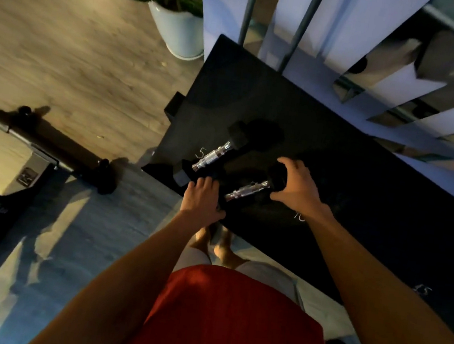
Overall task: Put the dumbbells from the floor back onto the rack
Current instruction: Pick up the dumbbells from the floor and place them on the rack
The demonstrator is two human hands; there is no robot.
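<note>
A wood-look floor [72, 42] runs under a black rack shelf [260, 95] that slopes across the middle of the view, with a mirrored wall [383, 48] behind it. Two small dumbbells lie side by side on the shelf near its front left corner. The far dumbbell [213, 152] sits just beside a painted "5" mark [200, 153], its chrome handle bare and no hand on it. The near dumbbell [248, 190] lies just to the right of it, closer to the shelf's front edge. The left hand [203, 197] is wrapped over this dumbbell's nearer black end, fingers curled on it. The right hand [296, 186] cups the farther black end, fingers bent around it, so both hands are clamped on the near dumbbell. A "10" mark [299, 217] shows on the shelf just by the right wrist. Left of the shelf stand a white plant pot [178, 32] and, nearer, a black bench frame [46, 140]. Bare feet [221, 247] show below the shelf's front edge.
</note>
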